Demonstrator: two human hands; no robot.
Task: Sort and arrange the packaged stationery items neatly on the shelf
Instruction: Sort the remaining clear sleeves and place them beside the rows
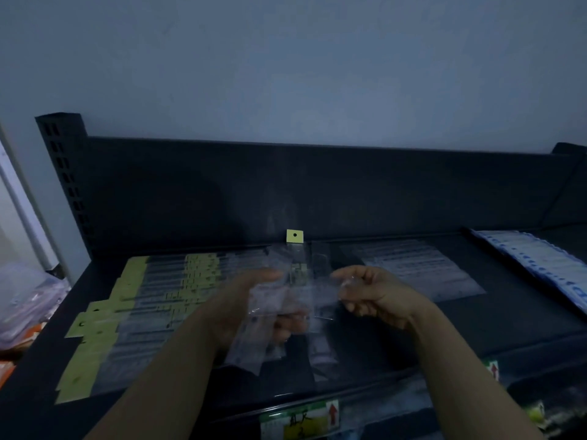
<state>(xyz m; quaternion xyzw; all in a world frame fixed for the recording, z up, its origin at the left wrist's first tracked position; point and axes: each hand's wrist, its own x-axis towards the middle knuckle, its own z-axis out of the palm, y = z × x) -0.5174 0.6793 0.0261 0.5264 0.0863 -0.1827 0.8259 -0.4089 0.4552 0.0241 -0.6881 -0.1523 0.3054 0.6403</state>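
– Left hand (235, 296) status: I read it clamped round a bundle of clear packets (254, 331), held above the shelf (476, 328). Right hand (378, 296): fingers curled, apparently pinching the edge of a single packet (320, 296) that bridges the two hands. The hands are near each other, not touching.

– Hazards from here?

– Three, in my judgement. One: the film looks slick and the bundle fans out at its lower end, so a slack grip lets packets slide out onto the shelf front. Two: a yellow-tagged packet (294, 238) stands up out of the bundle, and pulling the single packet sideways may drag it along. Three: the light is poor and the film is transparent, so I cannot tell how many packets the right hand really has.

– And the stock already laid out?

– A row of yellow-headed packets (143, 312) lies overlapped at left, just beside the left forearm; a careless sweep disorders it. Flat clear packets (413, 271) lie at right, with blue-printed packets (540, 265) beyond.
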